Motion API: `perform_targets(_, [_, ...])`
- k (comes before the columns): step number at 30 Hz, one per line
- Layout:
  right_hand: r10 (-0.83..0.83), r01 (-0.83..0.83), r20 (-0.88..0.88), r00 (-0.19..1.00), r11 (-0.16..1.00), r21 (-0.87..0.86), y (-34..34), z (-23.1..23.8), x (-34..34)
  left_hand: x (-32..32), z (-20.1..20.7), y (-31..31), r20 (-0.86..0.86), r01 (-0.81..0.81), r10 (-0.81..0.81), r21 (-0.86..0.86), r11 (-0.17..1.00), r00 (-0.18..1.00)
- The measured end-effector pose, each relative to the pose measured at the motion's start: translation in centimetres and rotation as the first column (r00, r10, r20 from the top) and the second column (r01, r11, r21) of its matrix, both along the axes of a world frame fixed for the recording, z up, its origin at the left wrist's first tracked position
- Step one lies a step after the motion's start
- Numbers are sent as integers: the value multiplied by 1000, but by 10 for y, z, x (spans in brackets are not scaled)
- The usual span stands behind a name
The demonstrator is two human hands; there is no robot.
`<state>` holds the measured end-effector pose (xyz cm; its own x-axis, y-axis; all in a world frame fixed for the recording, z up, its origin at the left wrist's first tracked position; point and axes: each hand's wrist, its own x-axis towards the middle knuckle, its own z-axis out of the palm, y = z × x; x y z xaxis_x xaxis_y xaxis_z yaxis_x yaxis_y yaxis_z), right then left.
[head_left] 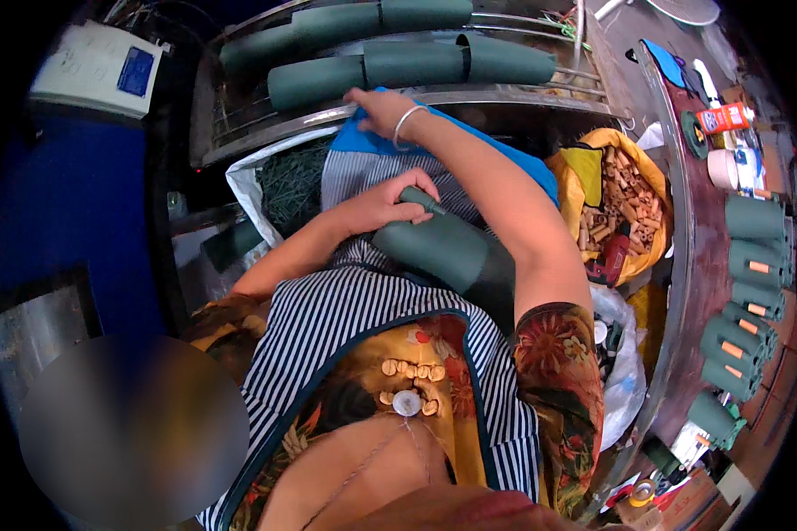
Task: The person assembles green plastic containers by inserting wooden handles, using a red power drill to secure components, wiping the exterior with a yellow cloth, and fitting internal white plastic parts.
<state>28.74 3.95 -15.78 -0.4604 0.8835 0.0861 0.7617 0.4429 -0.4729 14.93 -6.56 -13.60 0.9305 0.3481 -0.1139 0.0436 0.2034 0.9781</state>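
Note:
My left hand is closed round a narrow dark green roll, just above my lap. Right beside it, a wider dark green cylinder lies across my apron, partly covered by my right forearm. My right hand reaches across to the front of a metal rack, over a blue cloth. Its fingers are apart, and I see nothing in them. Beyond the fingertips, several dark green rolls sit in two rows on the rack's rods.
A white sack of thin dark green strips stands left of my lap. To the right are a yellow sack of small tan tubes, a red power tool and a bench with several green rolls. A machine stands far left.

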Motion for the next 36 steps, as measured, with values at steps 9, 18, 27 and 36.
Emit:
perform_targets(9, [-821,658,-501,274,539,-525,-161,9,238,9,5,43,-45,-140,150,176,974,988])
perform_targets(18, [-797,577,-544,-263,322,-750,-304,-140,178,18,-36,75,358,-164,422,-569,806,833])
perform_targets(27, [-979,992,-199,33,56,-114,-373,-121,243,4,-57,83,198,-208,530,-765,609,825])
perform_targets(36, [-89,464,-474,-876,107,-879,-403,-238,360,44,-43,69,206,-341,427,-351,872,881])
